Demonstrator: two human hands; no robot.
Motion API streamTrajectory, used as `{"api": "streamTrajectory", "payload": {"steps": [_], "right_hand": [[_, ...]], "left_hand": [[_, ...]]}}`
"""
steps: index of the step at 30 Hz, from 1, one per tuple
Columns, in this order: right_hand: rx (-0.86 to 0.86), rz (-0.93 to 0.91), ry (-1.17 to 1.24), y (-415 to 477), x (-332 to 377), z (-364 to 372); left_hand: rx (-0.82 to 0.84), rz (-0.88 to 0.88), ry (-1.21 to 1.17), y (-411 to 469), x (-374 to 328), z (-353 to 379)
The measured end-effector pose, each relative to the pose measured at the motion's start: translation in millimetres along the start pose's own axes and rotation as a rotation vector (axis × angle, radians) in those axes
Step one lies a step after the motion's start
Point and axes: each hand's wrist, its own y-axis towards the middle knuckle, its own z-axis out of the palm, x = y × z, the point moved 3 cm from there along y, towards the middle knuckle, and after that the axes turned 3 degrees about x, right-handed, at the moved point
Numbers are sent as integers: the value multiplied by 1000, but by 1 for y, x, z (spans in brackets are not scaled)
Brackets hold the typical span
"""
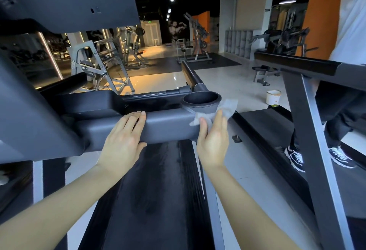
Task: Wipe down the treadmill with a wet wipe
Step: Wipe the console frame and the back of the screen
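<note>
Pressure, no clench: right hand (213,140) flat, straight fingers pinning crumpled pale translucent wet wipe (227,108) against right end of dark grey rounded treadmill crossbar (168,129), just below round black cup holder (202,101). Flat too, left hand (122,136), spread on same crossbar, holding nothing. Mid-wipe, seemingly; calls next for dragging wipe leftward along bar. Below, black ribbed running belt (154,190); beyond, glossy pale floor (227,75), white bucket (273,97), steel weight machines (103,59), person (352,21) on neighbouring treadmill (297,63).

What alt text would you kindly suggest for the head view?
The right hand presses a wipe against the treadmill bar beside the cup holder, while the left hand rests flat on the bar. Another person stands on the next treadmill in a gym.
</note>
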Motion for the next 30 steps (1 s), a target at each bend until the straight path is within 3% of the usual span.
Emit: {"api": "streamTrajectory", "payload": {"steps": [8,13,17,21,24,27,30], "right_hand": [[170,-9,191,58,-14,-27],[321,297,474,54,-42,-20],[172,318,329,21,-49,-8],[85,-13,87,-21,-12,1],[68,-148,-122,-29,9,13],[-50,-101,-168,5,3,3],[-53,159,-31,41,-25,-10]], "left_hand": [[-15,-4,8,2,-1,0],[-6,-10,8,0,-3,2],[-1,-18,6,0,-3,1],[9,-28,12,1,-5,2],[18,-27,13,-1,-6,2],[17,-24,15,1,-6,1],[16,-31,12,2,-6,-1]]}}
